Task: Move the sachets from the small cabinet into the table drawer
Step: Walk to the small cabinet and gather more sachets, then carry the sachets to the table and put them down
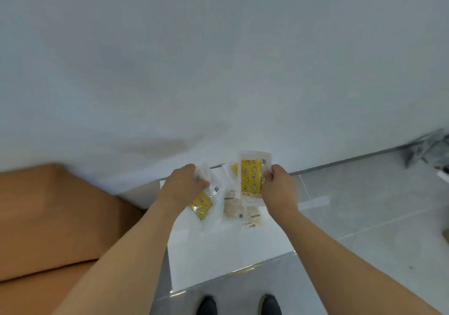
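- The left hand [187,183] is curled round a clear plastic sachet with a yellow patterned pad inside [202,204]; the fingers are hidden behind the back of the hand, and only the sachet's lower yellow part and a clear top corner stick out.
- The right hand [277,188] pinches the right edge of a second clear sachet with a yellow star-and-moon print [251,178], holding it upright and facing the camera; the fingertips overlap its edge, so that side is partly covered.
- Behind the held sachet, another yellow-printed sachet [233,170] shows only as a narrow strip, with the rest of it hidden.
- Two pale beige paper sachets [231,209] lie flat on the white top of the small cabinet [218,251], between the two hands; their printing is too blurred to read.
- A smaller beige packet [252,224] lies just below them, half washed out against the white surface.
- The cabinet stands against the white wall [218,71], beside a brown wooden table top [48,217] that is cut off at the left edge; no drawer can be made out.
- Two dark shoe tips [206,306] are cut off at the bottom edge on the grey tiled floor [364,217].
- A blurred grey heap [427,149] at the far right cannot be identified.
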`<action>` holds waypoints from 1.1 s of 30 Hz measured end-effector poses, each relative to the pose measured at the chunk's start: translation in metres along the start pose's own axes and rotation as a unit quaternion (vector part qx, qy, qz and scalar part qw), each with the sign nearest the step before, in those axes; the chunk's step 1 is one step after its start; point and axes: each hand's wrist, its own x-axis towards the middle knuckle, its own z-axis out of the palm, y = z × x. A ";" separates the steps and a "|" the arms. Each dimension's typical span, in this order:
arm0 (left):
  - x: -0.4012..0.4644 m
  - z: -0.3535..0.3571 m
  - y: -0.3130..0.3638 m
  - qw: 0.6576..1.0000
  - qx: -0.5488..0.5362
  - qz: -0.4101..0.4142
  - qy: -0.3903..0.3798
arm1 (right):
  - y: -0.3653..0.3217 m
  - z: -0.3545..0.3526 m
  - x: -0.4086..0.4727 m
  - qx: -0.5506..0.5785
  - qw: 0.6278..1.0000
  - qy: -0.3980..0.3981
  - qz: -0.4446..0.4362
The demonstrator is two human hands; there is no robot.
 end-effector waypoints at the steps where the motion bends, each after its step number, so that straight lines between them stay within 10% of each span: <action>1: -0.010 -0.019 0.024 1.000 0.004 0.019 0.014 | -0.011 -0.028 -0.007 0.004 1.000 0.011 -0.004; 12: -0.139 -0.119 0.310 0.955 0.068 0.272 0.095 | -0.017 -0.308 -0.092 0.033 0.988 0.151 -0.009; 33: -0.396 0.125 0.715 0.816 0.096 0.569 0.028 | 0.284 -0.663 -0.228 0.039 0.907 0.380 0.175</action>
